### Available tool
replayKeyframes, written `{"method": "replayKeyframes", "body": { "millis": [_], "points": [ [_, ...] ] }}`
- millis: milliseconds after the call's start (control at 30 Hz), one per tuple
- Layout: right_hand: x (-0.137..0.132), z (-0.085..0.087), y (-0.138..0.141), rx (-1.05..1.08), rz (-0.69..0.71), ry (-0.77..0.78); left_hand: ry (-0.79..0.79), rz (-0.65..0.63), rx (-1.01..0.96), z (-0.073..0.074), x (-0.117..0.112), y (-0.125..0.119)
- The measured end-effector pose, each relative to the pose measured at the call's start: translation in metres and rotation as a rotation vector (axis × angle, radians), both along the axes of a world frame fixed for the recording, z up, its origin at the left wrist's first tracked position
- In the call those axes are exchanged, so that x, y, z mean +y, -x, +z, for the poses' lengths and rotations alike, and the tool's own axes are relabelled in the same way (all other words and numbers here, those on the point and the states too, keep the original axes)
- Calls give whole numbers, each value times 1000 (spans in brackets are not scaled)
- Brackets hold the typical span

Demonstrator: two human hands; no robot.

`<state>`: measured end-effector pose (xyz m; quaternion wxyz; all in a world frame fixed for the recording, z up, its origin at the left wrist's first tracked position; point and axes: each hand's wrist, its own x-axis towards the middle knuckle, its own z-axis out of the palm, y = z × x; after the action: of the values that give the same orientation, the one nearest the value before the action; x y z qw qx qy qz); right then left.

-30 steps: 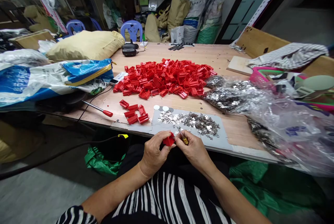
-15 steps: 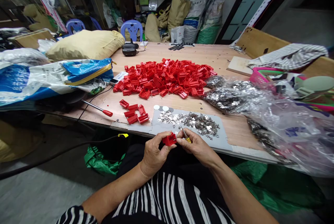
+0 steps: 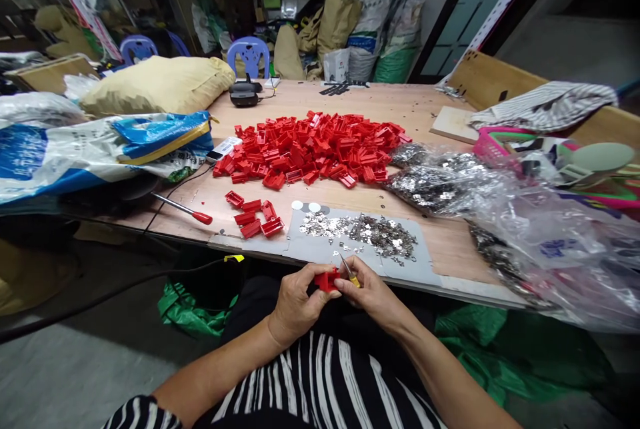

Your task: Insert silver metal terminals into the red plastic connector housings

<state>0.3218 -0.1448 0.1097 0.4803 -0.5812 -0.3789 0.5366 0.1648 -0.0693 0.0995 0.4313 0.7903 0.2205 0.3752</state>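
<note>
My left hand [image 3: 299,296] is closed around a small red plastic housing [image 3: 327,280], held just off the table's front edge. Between the fingers of my right hand [image 3: 367,289] is a thin pointed tool with a yellow handle [image 3: 355,280], its metal tip sticking up. The right thumb and fingertips touch the housing's right side; whether they also pinch a small metal piece is hidden. Just beyond both hands, small metal pieces [image 3: 383,236] lie heaped on a grey mat [image 3: 425,262]. Several loose red housings [image 3: 247,218] lie to the left of the mat.
A large pile of red housings [image 3: 310,149] covers the table's middle. Clear plastic bags of metal parts [image 3: 440,182] and a pink basket [image 3: 493,144] stand right. At left are a blue-white sack [image 3: 100,149] and a lever with a red grip [image 3: 201,217].
Both hands have moved slightly down in the view, still together at the red housing. My right hand keeps the pointed tool. The whole scene has shifted slightly left.
</note>
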Motion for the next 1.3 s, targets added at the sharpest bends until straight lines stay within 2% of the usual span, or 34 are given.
{"method": "replayKeyframes", "body": {
  "millis": [367,500,633,700,767,867,933,1000,1167,1300],
  "points": [
    [-12,-2,4,310,9,73,220,-156,-74,-4,2,8],
    [-11,-3,10,411,-1,88,418,-237,-183,-5,7,9],
    [-6,-2,12,372,-4,65,585,-222,-245,-6,11,7],
    [-1,1,8,260,28,67,660,-153,-257,-8,14,5],
    [6,6,-2,61,15,48,713,-33,-288,-10,19,3],
    [19,13,-21,-435,-95,-39,722,118,-333,-11,29,3],
    [28,15,-32,-796,-117,-93,708,150,-336,-10,35,4],
    [36,14,-39,-1048,-83,-106,702,161,-335,-9,38,4],
    [54,12,-33,-1328,29,-72,675,174,-324,-8,41,4],
    [64,14,-26,-1411,72,-15,666,161,-312,-8,40,3]
  ]
}}
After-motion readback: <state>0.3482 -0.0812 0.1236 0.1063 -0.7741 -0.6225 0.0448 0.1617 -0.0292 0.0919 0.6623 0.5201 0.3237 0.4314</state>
